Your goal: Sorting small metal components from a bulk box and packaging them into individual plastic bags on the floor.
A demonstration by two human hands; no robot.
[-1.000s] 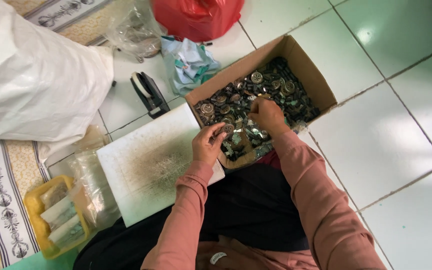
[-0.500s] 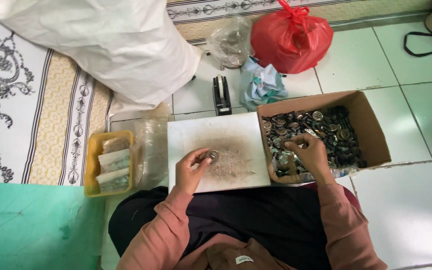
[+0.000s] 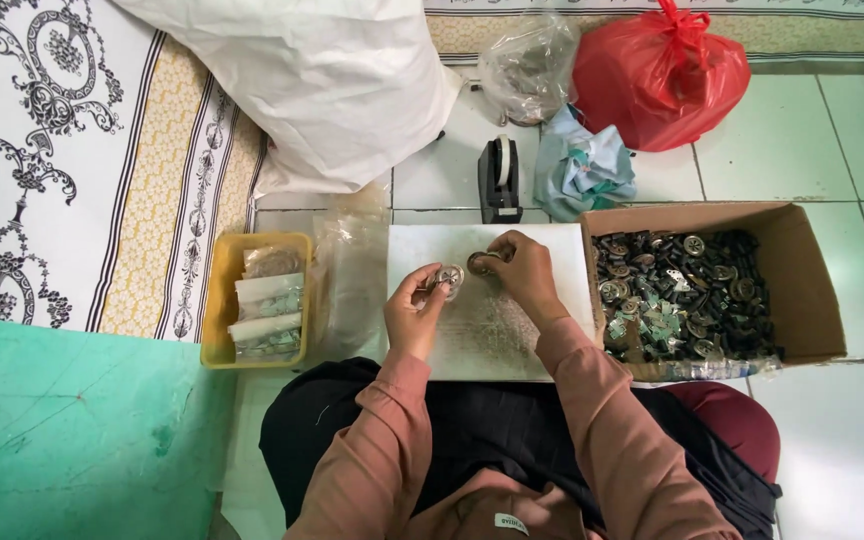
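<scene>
The person sits on the tiled floor (image 3: 832,440) with a white board (image 3: 497,330) lying flat across the lap; both hands work over its far half. The left hand (image 3: 414,312) is closed around a small round silvery metal piece (image 3: 448,279), pinched between thumb and fingertips; the right hand (image 3: 524,272) is closed on a second, brownish round piece (image 3: 478,263), gripped at the fingertips; the two pieces sit just beside each other, and whether they touch cannot be told.

At 3 o'clock from the hands, touching the board's edge, stands an open cardboard box (image 3: 802,275) filled with a heap of dark and silvery round metal parts (image 3: 687,295). At 12 o'clock, just past the board, a black tape dispenser (image 3: 499,180) stands on the floor; beside it at 1 o'clock lies a crumpled pale blue cloth (image 3: 582,170), and beyond that a tied red plastic bag (image 3: 657,75) next to a clear plastic bag (image 3: 530,65). At 9 o'clock sits a yellow tray (image 3: 220,300) holding small clear packets (image 3: 267,310), with a clear plastic bag (image 3: 352,280) between it and the board. A large white sack (image 3: 322,80) lies at 11 o'clock, on a patterned mat (image 3: 42,150); a green surface (image 3: 72,430) fills the 8 o'clock corner.
</scene>
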